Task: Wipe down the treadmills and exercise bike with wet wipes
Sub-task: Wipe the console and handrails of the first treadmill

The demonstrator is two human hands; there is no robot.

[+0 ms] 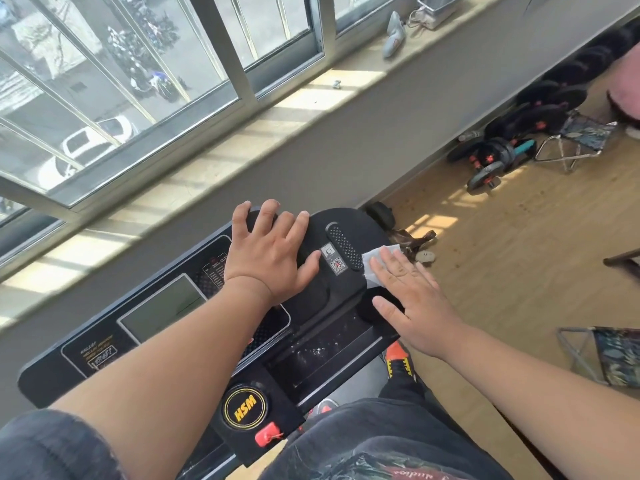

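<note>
A black treadmill console point(346, 299) with a grey screen point(162, 308) and a yellow HSM logo point(245, 407) fills the middle of the head view. My left hand point(270, 258) rests flat with spread fingers on the console's upper right part. My right hand point(412, 299) lies flat with straight fingers on a white wet wipe point(375, 263), pressing it against the console's right end. Most of the wipe is hidden under the fingers. A QR sticker point(337, 263) sits between both hands.
A sunlit window sill point(242, 140) and sliding windows run behind the console. Black dumbbells point(495, 157) and weight plates lie on the wooden floor point(502, 271) at right, beside a folding stool point(581, 140). Another stool point(613, 355) stands at the right edge.
</note>
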